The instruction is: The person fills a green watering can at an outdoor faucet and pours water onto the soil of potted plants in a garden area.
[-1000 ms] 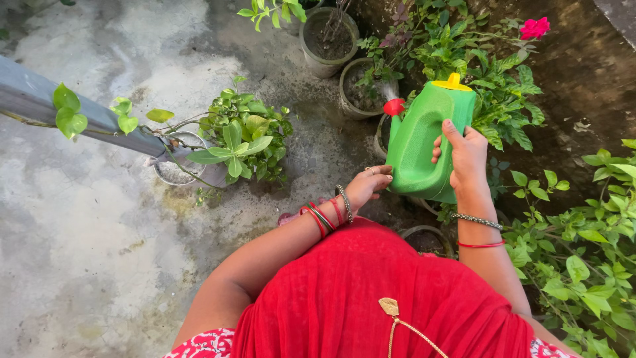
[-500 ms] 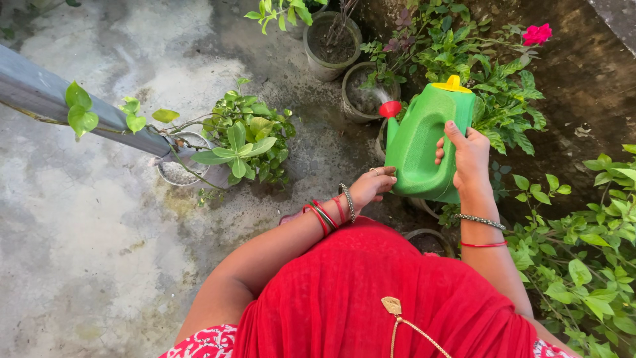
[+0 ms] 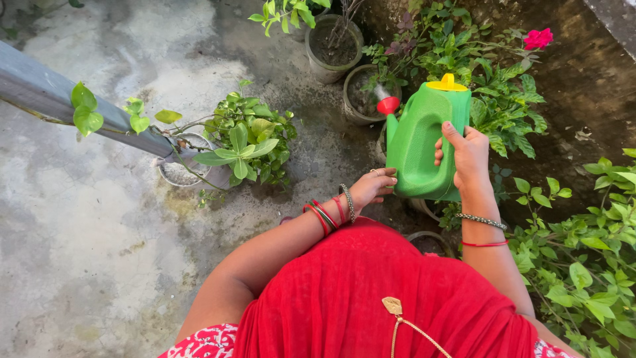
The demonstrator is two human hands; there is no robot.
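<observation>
A green watering can (image 3: pixel 419 142) with a yellow cap and a red spout head hangs tilted over the pots. My right hand (image 3: pixel 467 159) grips its handle. My left hand (image 3: pixel 371 186) supports the can's lower left side with its fingertips. Water sprays from the red spout head toward a round grey pot (image 3: pixel 361 95) of soil. A rose bush with one pink-red rose (image 3: pixel 536 38) stands right behind the can.
Another grey pot (image 3: pixel 330 40) stands farther back. A leafy potted plant (image 3: pixel 245 142) sits to the left beside a grey pipe (image 3: pixel 59 96) with a climbing vine. Bushes (image 3: pixel 589 252) fill the right side. Stained concrete floor (image 3: pixel 86 232) lies to the left.
The can has tipped a little further forward and its spout has shifted left; water now sprays onto the soil of the round pot. Both hands keep their hold.
</observation>
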